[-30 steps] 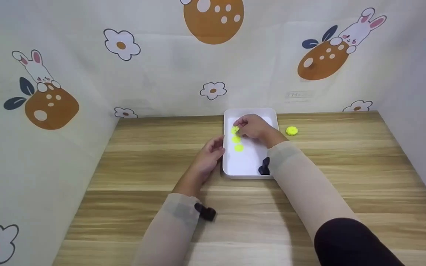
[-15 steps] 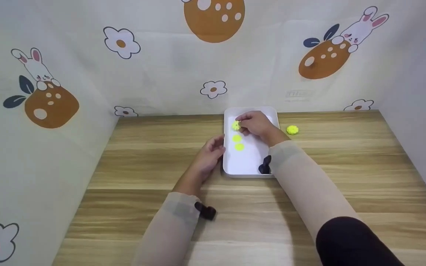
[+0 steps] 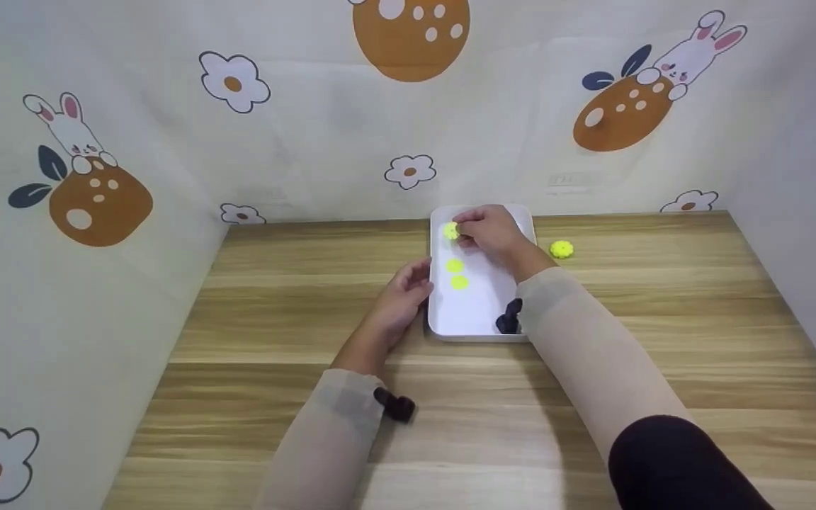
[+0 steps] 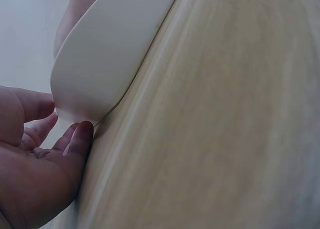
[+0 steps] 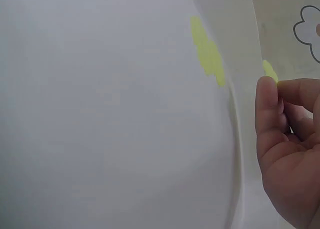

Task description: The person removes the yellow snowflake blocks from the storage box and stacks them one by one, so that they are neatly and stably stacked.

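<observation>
At eleven o'clock in tray (image 3: 475, 312): right grip (image 3: 496, 232) pinching yellow disc (image 3: 450, 231); nine o'clock, left grip (image 3: 401, 301) loose, touching tray wall.

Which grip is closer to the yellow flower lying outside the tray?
Right. The right grip is over the tray, to the left of the yellow flower. The left grip is farther away, at the tray's opposite side.
</observation>
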A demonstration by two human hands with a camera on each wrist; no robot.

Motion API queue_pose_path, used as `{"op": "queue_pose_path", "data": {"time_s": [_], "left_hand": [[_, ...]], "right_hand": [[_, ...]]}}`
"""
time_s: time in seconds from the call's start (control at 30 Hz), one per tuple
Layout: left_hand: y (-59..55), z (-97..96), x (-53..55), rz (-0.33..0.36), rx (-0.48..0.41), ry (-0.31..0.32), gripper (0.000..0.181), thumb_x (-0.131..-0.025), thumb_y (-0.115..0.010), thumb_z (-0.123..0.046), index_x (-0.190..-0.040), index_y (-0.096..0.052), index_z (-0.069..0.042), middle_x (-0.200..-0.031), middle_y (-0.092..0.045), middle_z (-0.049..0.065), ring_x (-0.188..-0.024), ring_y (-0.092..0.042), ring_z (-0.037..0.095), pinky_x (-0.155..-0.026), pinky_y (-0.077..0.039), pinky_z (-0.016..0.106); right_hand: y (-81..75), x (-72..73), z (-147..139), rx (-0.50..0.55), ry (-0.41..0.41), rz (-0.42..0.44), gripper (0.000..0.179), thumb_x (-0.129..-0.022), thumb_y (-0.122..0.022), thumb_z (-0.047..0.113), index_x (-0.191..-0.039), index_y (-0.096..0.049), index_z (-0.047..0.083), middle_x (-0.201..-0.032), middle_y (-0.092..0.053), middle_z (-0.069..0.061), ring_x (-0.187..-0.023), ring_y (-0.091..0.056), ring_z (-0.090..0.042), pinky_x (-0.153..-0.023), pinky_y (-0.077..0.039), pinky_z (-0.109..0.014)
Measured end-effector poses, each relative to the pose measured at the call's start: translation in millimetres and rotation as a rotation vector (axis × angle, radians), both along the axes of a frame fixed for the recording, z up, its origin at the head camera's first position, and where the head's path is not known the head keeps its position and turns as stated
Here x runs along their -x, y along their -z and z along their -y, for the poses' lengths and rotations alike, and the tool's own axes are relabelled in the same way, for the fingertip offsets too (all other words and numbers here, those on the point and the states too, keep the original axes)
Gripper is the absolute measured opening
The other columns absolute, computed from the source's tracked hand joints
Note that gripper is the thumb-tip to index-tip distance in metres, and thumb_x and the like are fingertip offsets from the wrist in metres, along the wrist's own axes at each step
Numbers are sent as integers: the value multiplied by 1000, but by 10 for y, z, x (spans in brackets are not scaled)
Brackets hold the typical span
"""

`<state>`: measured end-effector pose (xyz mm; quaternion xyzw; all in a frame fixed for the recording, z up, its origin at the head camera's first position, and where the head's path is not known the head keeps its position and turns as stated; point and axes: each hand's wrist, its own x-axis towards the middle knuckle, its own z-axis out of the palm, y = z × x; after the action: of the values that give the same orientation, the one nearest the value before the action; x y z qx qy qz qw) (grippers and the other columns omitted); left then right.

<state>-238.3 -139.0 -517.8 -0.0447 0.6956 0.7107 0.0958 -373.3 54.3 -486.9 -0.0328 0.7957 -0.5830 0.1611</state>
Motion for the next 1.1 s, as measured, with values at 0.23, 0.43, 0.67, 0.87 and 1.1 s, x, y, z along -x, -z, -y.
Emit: {"op": "queue_pose_path", "data": {"time_s": [0.23, 0.43, 0.67, 0.87, 1.1], "left_hand": [[-3, 8, -9, 4, 4, 6, 53, -108, -54, -4, -160, -46, -8, -163, -49, 15, -153, -46, 30, -131, -38, 43], [8, 4, -6, -19, 4, 4, 52, -108, -54, -3, -159, -46, -5, -163, -49, 17, -153, -46, 31, -131, -38, 43], [-14, 7, -7, 6, 5, 3, 53, -108, -54, -4, -160, -46, -8, -164, -49, 14, -152, -46, 30, -131, -39, 42], [-12, 0, 5, 17, 11, -7, 53, -108, -54, -4, -160, -46, -8, -163, -49, 14, -152, -46, 29, -131, -38, 42], [-27, -4, -11, 9, -6, -5, 54, -108, -54, -2, -161, -45, -7, -164, -48, 16, -153, -46, 31, -131, -38, 43]], "right_hand": [[-146, 5, -46, 53, 16, -1, 25, -105, -66, 16, -125, -75, 5, -120, -73, -12, -87, -73, -13, -83, -65, -22], [-349, -49, -149, 75, 32, 15, 24, -106, -66, 20, -125, -74, 9, -123, -72, -12, -93, -75, -18, -88, -66, -25], [-554, -171, -361, 166, 47, 0, 26, -105, -69, 20, -128, -73, 8, -126, -72, -12, -95, -75, -18, -91, -66, -25], [-591, -291, -632, 217, 78, -25, 28, -105, -70, 22, -129, -73, 8, -123, -72, -9, -102, -75, -23, -91, -65, -25], [-549, -372, -962, 273, 149, -36, 31, -103, -73, 25, -128, -74, 7, -115, -74, -4, -99, -73, -21, -86, -65, -22]]}}
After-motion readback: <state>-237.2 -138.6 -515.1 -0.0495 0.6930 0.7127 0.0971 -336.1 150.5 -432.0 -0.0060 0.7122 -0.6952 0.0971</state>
